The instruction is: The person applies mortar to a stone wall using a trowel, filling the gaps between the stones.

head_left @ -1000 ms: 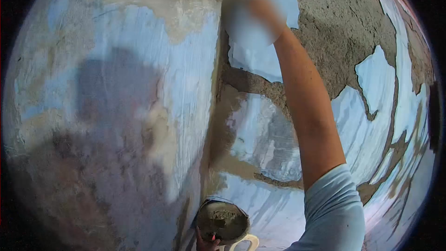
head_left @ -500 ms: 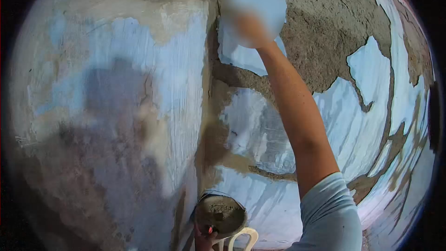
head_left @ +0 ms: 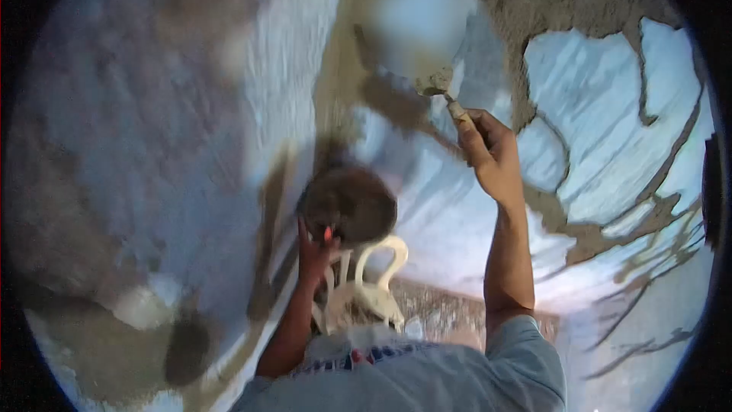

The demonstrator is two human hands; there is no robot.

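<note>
My right hand [head_left: 492,149] is closed around the pale handle of a small trowel [head_left: 435,81], raised in front of the wall. Grey mortar clings to the trowel's blade, whose upper part is lost in a blurred patch. Lower and to the left, my left hand [head_left: 311,255] grips the near rim of a round dark bowl [head_left: 366,206]. Something small and red shows at its fingers. The bowl is tilted toward me and smeared by motion, so what is in it is hard to make out.
A patchy wall [head_left: 587,107] with pale-blue paint and bare grey-brown plaster meets another wall [head_left: 206,107] at a corner left of the trowel. Below the bowl stands a cream plastic chair [head_left: 366,297], with speckled ground behind it.
My right hand has come down and back from high on the wall, and the trowel now shows. The view has tilted down, so the bowl, chair and my shirt appear higher in it.
</note>
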